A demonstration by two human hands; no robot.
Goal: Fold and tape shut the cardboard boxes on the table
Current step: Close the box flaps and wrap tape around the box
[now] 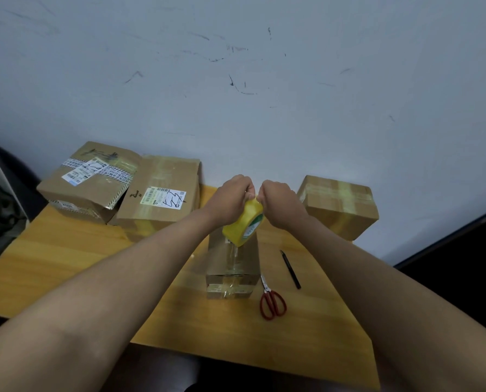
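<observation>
A narrow cardboard box (233,275) lies lengthwise in the middle of the wooden table (66,250), with clear tape along its top and over its near end. Above its far half I hold a yellow tape roll (243,224). My left hand (232,198) grips the roll from the left. My right hand (281,205) pinches the roll's top edge from the right. A strip of clear tape runs from the roll down to the box top.
Two taped boxes with shipping labels (92,179) (162,193) stand at the back left. Another taped box (339,205) sits at the back right. Red-handled scissors (271,299) and a black pen (290,268) lie right of the narrow box. A wall rises behind the table.
</observation>
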